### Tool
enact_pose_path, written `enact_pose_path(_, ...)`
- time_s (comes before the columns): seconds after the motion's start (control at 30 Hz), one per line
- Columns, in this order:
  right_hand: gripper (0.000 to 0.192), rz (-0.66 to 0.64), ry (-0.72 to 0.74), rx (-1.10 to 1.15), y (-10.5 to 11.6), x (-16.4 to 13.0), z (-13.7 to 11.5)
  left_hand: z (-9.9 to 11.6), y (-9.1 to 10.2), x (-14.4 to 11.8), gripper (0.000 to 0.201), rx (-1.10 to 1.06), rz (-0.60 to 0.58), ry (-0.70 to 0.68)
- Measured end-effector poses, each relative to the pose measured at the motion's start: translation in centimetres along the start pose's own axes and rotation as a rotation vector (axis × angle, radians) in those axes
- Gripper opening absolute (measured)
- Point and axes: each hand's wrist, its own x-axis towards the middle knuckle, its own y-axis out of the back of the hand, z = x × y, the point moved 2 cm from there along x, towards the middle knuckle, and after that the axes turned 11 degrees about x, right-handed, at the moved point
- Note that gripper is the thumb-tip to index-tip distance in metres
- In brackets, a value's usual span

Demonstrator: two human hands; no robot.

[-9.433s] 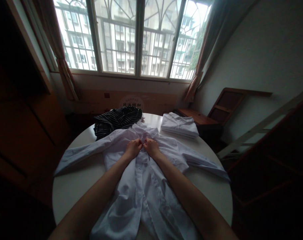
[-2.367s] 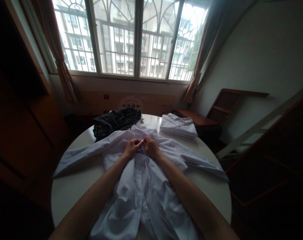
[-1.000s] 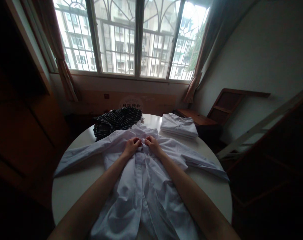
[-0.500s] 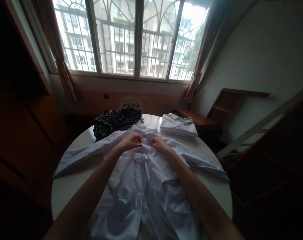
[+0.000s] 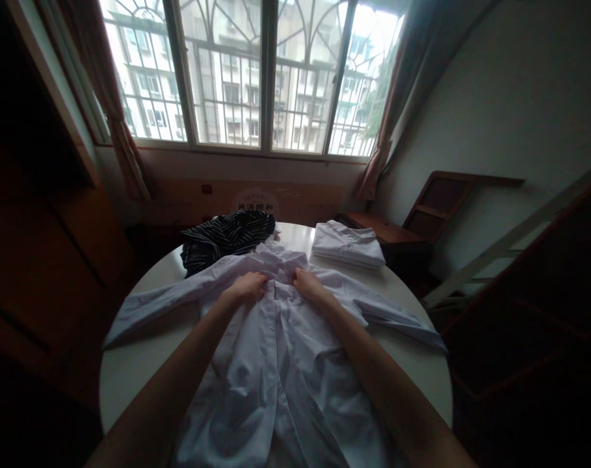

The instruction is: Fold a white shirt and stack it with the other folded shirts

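A white long-sleeved shirt [image 5: 249,380] lies front up across the round white table [image 5: 134,383], its sleeves spread to both sides and its collar at the far end. Just below the collar, my left hand [image 5: 249,286] has its fingers closed on the left front edge. On the opposite front edge my right hand [image 5: 309,285] grips the cloth, its fingertips partly hidden. A narrow gap separates the two hands. The front panels hang wrinkled toward me, with the button strip running down the middle.
Behind the left sleeve sits a heaped black-and-white striped garment [image 5: 227,240]. At the back right of the table lies a stack of folded white shirts [image 5: 348,246]. Beyond are a wooden cabinet [image 5: 385,227], a barred window and a pale ladder-like frame [image 5: 495,260].
My left hand has come down onto the shirt front, lower and slightly left. My right hand has shifted a little. The front edges now lie lower and flatter.
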Motion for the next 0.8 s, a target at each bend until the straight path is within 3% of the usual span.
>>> enact_pose_path(0.1, 0.017, 0.043, -0.042, 0.016, 0.3, 0.2, -0.2, 0.4, -0.1, 0.1, 0.011, 0.091, -0.070, -0.033)
enact_pose_path(0.27, 0.019, 0.131, -0.114, 0.050, 1.6, 0.4, -0.4, 1.5, 0.1, 0.1, 0.020, 0.066, 0.069, -0.115)
enact_pose_path(0.43, 0.021, 0.100, -0.043, 0.078, 2.3, -0.1, -1.4, 1.8, -1.1, -0.2, 0.013, 0.095, -0.022, -0.132)
enact_pose_path(0.63, 0.038, 0.096, 0.002, 0.047, 3.3, -0.8, -2.8, 2.0, -1.7, -0.4, 0.011, 0.170, -0.013, -0.085)
enact_pose_path(0.8, 0.038, -0.204, 0.044, 0.008, 3.1, -1.4, -4.0, 2.1, -1.9, -0.3, 0.006, 0.090, -0.014, -0.059)
